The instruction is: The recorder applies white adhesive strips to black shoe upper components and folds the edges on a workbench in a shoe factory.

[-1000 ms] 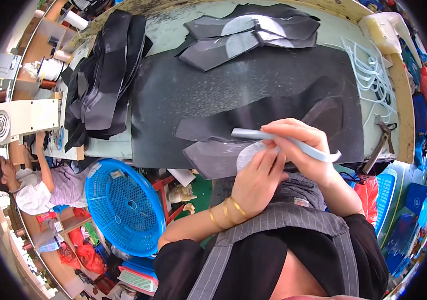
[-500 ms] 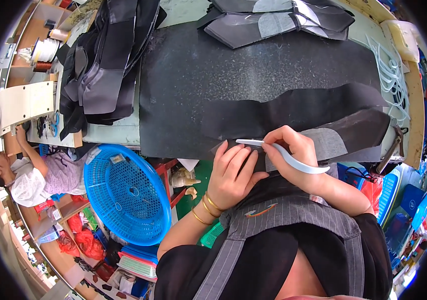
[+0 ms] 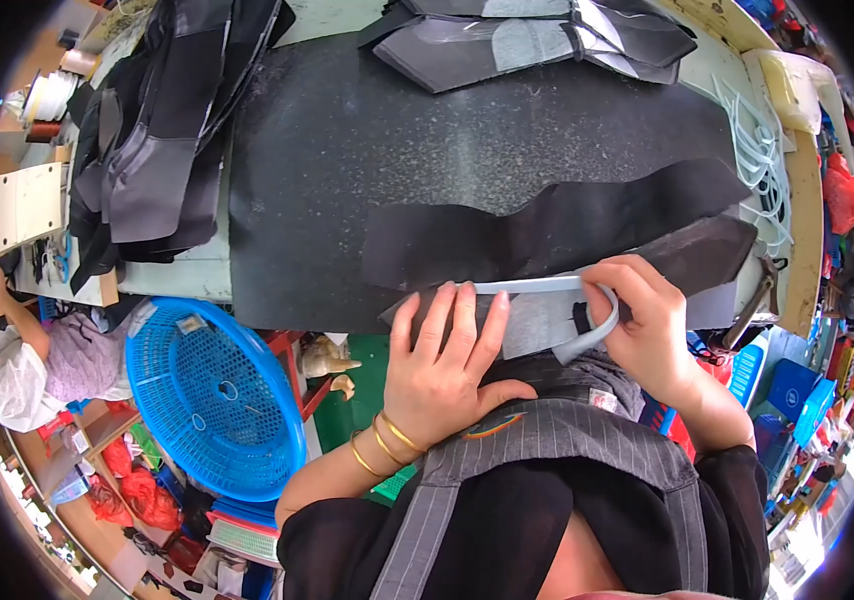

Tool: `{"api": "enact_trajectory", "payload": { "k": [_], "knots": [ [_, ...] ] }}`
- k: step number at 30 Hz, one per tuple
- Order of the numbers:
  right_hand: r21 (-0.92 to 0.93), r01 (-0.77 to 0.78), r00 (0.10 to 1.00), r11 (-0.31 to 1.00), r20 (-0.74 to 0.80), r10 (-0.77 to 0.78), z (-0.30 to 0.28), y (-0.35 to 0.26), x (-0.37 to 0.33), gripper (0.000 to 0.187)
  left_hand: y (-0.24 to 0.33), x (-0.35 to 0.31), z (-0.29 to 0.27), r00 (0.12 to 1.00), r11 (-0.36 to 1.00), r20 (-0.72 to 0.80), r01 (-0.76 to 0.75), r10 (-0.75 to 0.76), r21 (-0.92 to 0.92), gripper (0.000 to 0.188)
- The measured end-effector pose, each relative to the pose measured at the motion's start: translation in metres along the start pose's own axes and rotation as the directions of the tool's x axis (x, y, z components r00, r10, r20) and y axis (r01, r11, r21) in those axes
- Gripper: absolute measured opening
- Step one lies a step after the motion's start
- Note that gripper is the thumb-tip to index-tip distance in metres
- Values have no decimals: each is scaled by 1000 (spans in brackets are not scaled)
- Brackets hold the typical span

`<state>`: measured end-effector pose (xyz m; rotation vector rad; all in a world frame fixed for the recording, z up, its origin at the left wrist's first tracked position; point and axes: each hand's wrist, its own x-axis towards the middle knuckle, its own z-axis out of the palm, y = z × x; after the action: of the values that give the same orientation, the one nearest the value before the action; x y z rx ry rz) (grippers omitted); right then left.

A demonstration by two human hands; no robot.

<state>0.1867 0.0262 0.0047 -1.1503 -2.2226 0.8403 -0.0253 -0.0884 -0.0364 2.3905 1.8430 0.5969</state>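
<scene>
A pale grey-blue flat strip [image 3: 537,285] lies along the seam of a black sheet piece [image 3: 557,235] and a second dark piece with a grey patch [image 3: 545,322]. My left hand [image 3: 447,365] rests palm down with fingers spread, its fingertips pressing on the strip's left part and the dark piece's edge. Farther right, my right hand [image 3: 647,325] pinches the strip between thumb and fingers. From that grip the strip's free end curls down and back toward me over the grey patch. The strip's far left end is hidden under my left fingertips.
A dark board [image 3: 347,130] covers the worktable. Stacked black pieces lie at the left [image 3: 172,130] and back [image 3: 532,45]. Coiled pale cord [image 3: 757,165] and a hammer [image 3: 757,300] are at the right. A blue basket [image 3: 217,400] stands lower left; another person [image 3: 57,360] sits beyond it.
My right hand has slid right along the strip, away from my left hand. The strip now runs straight along the edge, and its loose end has curled. My left fingers have spread flatter.
</scene>
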Motion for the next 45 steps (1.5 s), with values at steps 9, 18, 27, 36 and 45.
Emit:
{"api": "enact_trajectory", "payload": {
  "k": [9,18,27,36,45],
  "knots": [
    [-109,-110,993,988,29,114,2,6,9,10,47,37,2,1000,960,1,-28,29,279,75],
    [61,-161,980,985,-106,166,-38,38,-18,12,21,75,-2,932,947,178,-321,315,7,81],
    [136,-293,949,946,-81,305,-32,51,-5,10,78,94,17,958,953,127,-274,258,127,95],
    [153,-254,909,955,-299,290,-38,73,-24,14,82,103,22,951,967,189,-254,243,35,97],
    [-132,-428,874,894,191,447,-93,99,28,39,77,103,33,934,911,163,-348,317,222,69]
  ]
}}
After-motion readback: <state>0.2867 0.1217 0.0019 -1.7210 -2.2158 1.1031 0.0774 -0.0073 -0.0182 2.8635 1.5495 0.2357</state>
